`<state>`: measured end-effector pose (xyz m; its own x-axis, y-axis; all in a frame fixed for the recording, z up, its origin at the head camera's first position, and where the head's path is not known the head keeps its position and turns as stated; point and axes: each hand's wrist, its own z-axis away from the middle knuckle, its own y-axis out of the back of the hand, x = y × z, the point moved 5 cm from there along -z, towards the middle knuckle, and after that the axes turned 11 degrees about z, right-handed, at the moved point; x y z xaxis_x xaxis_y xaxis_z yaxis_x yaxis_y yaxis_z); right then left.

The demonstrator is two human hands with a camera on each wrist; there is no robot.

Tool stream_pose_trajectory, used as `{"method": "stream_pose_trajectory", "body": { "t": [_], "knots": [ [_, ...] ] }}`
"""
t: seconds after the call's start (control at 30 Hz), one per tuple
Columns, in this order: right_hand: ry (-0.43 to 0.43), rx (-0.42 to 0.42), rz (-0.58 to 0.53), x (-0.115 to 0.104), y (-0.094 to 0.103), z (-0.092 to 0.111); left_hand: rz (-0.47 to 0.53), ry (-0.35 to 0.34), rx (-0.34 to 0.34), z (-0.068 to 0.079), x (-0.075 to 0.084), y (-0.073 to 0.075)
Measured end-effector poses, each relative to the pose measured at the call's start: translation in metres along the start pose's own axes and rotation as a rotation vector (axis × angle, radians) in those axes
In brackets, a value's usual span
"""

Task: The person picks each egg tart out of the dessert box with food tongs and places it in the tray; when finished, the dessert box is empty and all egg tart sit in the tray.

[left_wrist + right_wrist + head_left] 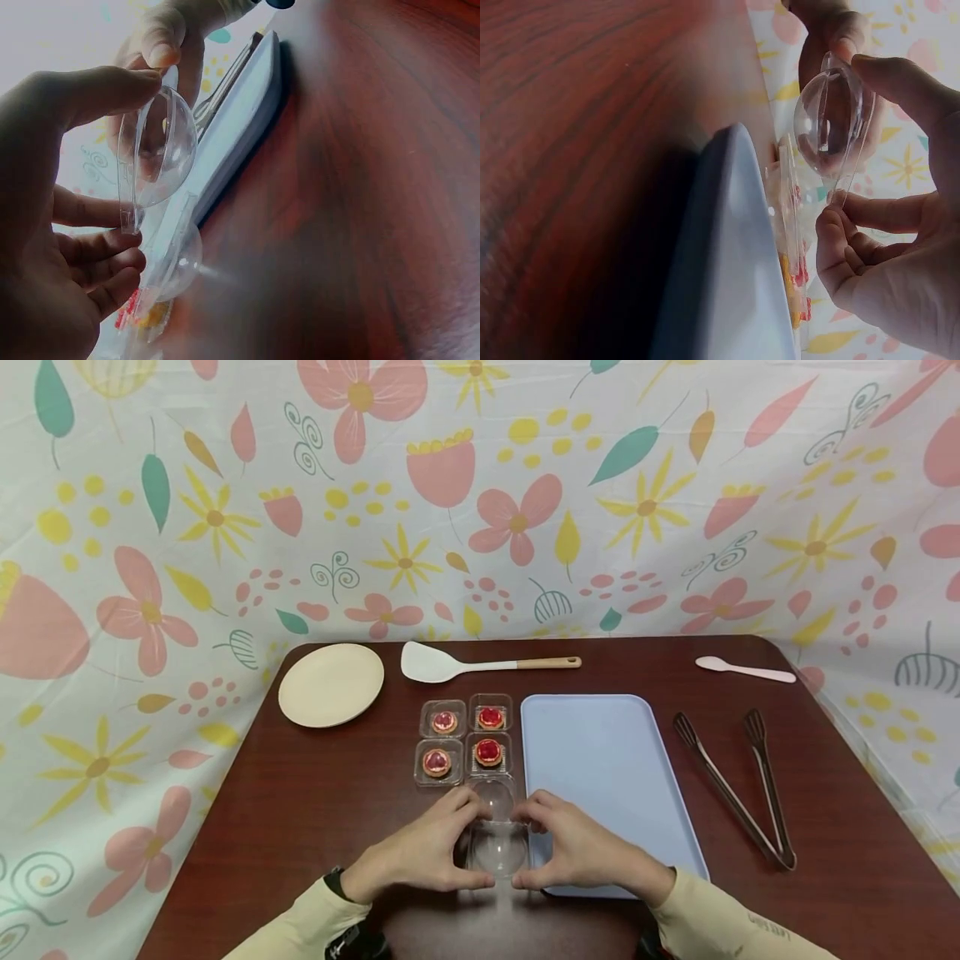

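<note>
A clear plastic container (498,852) with a rounded dome and a squarish rim is held between my two hands, close over the table's near side. My left hand (429,842) grips its left edge, the thumb on the near corner and the fingers at the far one. On the opposite edge my right hand (576,845) pinches it the same way. In the left wrist view the dome (176,161) bulges toward the table. Just beyond it sits another clear domed container (491,795). Farther off, several small clear boxes hold red-topped tarts (488,752).
A light blue tray (600,777) lies right of the boxes, partly under my right hand. Metal tongs (780,835) lie spread beyond it, with a small pale spoon (742,670) behind. Toward the back are a cream plate (331,685) and a white spatula (435,662).
</note>
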<state>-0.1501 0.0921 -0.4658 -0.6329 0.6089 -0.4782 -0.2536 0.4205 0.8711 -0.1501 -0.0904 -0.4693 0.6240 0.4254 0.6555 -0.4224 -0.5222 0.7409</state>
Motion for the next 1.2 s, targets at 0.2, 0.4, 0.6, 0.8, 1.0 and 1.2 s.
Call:
{"method": "stream_pose_trajectory", "body": {
  "t": [0.2,0.4,0.6,0.8,1.0,1.2],
  "knots": [
    [0.037,0.043,0.12,-0.004,-0.005,0.004,-0.16,-0.034,0.028,0.003,0.001,-0.006],
    [0.123,0.137,0.256,-0.01,-0.006,0.008,-0.258,-0.062,0.047,0.004,0.002,-0.01],
    [0.223,0.232,0.325,-0.012,-0.01,0.01,-0.3,-0.077,0.065,0.006,0.004,-0.014],
    [0.272,0.28,0.362,-0.016,-0.01,0.012,-0.317,-0.081,0.077,0.008,0.004,-0.018],
    [0.267,0.278,0.393,-0.016,-0.011,0.011,-0.321,-0.091,0.091,0.008,0.003,-0.019],
    [0.274,0.276,0.419,-0.015,-0.015,0.012,-0.331,-0.091,0.093,0.009,0.003,-0.02]
  ]
}}
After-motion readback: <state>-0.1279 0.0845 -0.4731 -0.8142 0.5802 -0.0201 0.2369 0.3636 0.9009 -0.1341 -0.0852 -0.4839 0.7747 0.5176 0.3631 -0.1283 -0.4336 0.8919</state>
